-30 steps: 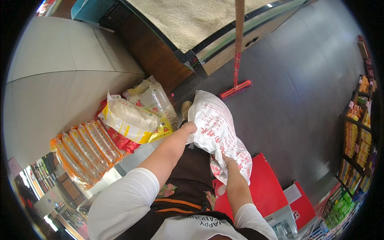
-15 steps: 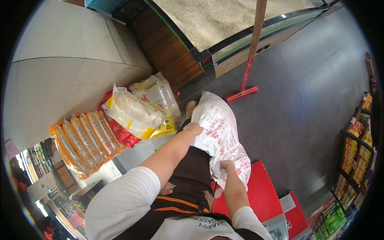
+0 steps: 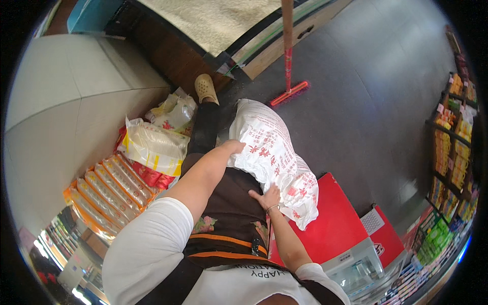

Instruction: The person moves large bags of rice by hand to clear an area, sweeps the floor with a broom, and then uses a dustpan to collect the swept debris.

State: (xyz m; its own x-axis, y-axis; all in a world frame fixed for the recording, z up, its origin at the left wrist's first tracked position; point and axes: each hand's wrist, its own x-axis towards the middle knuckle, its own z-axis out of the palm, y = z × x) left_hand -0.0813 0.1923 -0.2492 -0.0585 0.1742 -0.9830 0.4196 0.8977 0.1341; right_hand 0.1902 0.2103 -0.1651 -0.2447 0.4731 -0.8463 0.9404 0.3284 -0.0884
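A large white sack [image 3: 269, 140] with red print leans along the front of my dark apron, its lower end by the red surface. My left hand [image 3: 235, 147] is closed on the sack's left edge, the fingertips partly hidden in the folds. Lower down, my right hand [image 3: 266, 197] lies against the sack's near side with the thumb spread away and the fingers stretched out, wearing a bracelet at the wrist. A beige clog [image 3: 205, 88] on my outstretched leg stands beyond the sack's upper left.
Clear-wrapped packs [image 3: 157, 145] and a stack of orange-edged packages [image 3: 109, 188] lie at left beside a tiled block [image 3: 51, 91]. A red broom [image 3: 290, 93] stands ahead near a glass-sided bin of grain [image 3: 213, 20]. Snack shelves [image 3: 452, 147] line the right; a red surface [image 3: 330, 223] is near.
My right hand has loosened from the sack's lower part and spread its thumb. The clogged foot has moved forward and left. The view has shifted; my left hand still holds the sack.
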